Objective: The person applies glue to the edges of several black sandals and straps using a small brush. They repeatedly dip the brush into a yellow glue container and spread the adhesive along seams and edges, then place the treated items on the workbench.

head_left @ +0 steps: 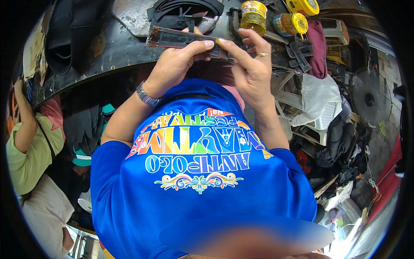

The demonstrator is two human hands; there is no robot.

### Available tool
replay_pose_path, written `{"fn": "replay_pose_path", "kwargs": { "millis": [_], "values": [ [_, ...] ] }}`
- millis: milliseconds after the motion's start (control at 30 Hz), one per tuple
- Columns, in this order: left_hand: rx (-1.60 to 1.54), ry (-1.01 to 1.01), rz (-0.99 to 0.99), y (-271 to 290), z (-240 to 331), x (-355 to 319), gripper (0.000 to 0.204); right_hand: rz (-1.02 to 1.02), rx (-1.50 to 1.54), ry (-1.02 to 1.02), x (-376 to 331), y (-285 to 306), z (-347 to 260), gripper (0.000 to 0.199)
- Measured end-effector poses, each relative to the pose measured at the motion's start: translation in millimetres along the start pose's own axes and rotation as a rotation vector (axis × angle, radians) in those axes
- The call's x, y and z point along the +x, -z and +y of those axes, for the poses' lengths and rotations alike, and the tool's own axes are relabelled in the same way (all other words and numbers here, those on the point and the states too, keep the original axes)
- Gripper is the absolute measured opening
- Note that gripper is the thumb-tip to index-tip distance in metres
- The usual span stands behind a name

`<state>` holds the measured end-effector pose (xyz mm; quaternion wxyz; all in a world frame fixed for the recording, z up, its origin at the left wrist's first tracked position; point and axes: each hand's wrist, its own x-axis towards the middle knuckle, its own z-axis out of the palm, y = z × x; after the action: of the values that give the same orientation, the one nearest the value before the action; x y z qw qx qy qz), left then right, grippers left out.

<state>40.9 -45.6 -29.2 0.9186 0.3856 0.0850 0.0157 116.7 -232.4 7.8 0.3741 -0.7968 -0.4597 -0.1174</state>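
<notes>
Dark, scuffed surface (pixel 123 49) with a worn edge spans the top of the view, bearing a clear jar of amber contents with a yellow label (pixel 253 19) and, to its right, a second jar with a yellow lid (pixel 297 23). Your long, flat, dark strip with red-stitched edges (pixel 172 38) is between your two hands, at the near edge of the surface.

Left hand (pixel 181 57): clamped on the strip, thumb pressing from above, a finger partly visible beyond the far edge. Right hand (pixel 251 62): index fingertip at the strip's right end, other fingers lifted apart; whether your thumb closes on it from beneath cannot be told.

Handling, by judgement: the strip appears thin and light, bendable along its length, firm enough to lie flat when supported near the middle. Its left end has a glossy brown patch, possibly wet or tacky, and your right index fingertip looks yellowish, so contact there may slip, drag or smear. Breakage seems unlikely; soiling is the likelier fault. You are advised to grip it by the stitched edges, thumb opposing fingers, and to avoid the glossy end
</notes>
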Motion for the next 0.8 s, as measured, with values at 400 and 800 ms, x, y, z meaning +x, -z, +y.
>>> {"fn": "replay_pose_path", "kwargs": {
  "millis": [400,800],
  "values": [
    [-0.034,0.012,-0.064,8.1,0.2,-0.8,0.016,-0.014,0.140,-0.011,-7.4,-11.9,20.5,0.069],
    [0.058,0.011,0.009,18.4,2.1,1.3,0.016,-0.081,0.369,0.032,-13.9,-3.2,14.8,0.050]
  ]
}}
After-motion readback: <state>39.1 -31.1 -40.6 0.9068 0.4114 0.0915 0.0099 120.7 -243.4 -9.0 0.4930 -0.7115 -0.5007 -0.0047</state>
